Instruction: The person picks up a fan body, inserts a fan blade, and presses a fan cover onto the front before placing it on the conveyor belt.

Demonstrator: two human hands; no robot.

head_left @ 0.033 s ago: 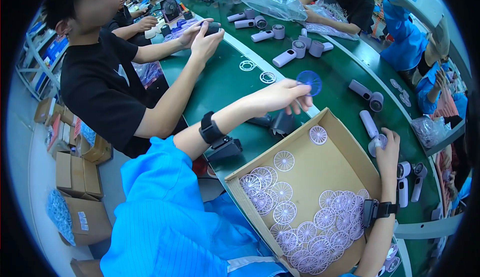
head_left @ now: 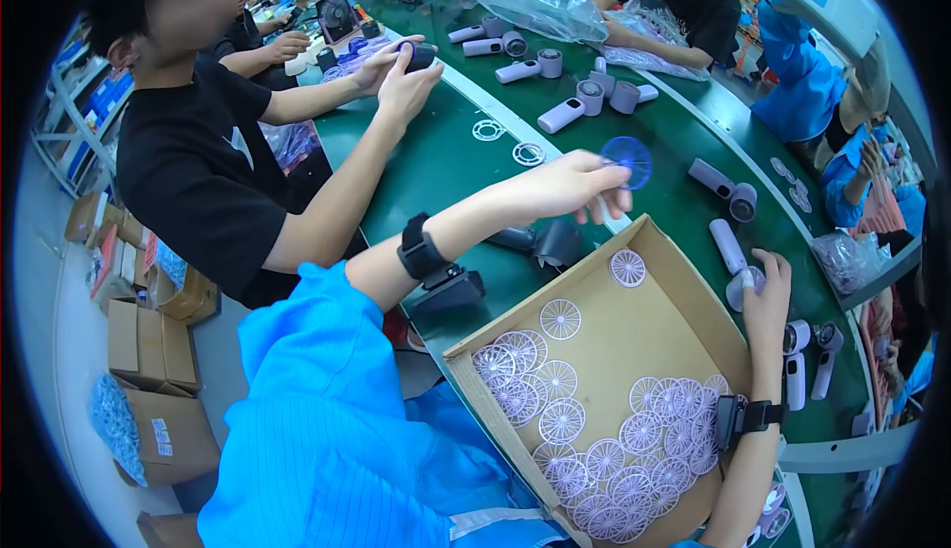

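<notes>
The left hand (head_left: 584, 183) pinches a blue disc (head_left: 628, 164) by its edge over the green surface (head_left: 679, 201), likely sparing its face, while the right hand (head_left: 768, 300) touches a lavender fan (head_left: 728, 246), perhaps steadying it, firmness impossible to tell.

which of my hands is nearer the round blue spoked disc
Left: your left hand grasps the blue disc at its edge; your right hand is farther right and lower, touching a lilac plastic handheld fan.

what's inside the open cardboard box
Lilac spoked discs: a few lie singly on the floor of the open cardboard box, while most overlap in piles. The lower discs and the floor beneath are largely covered, so I can't tell how many there are.
</notes>
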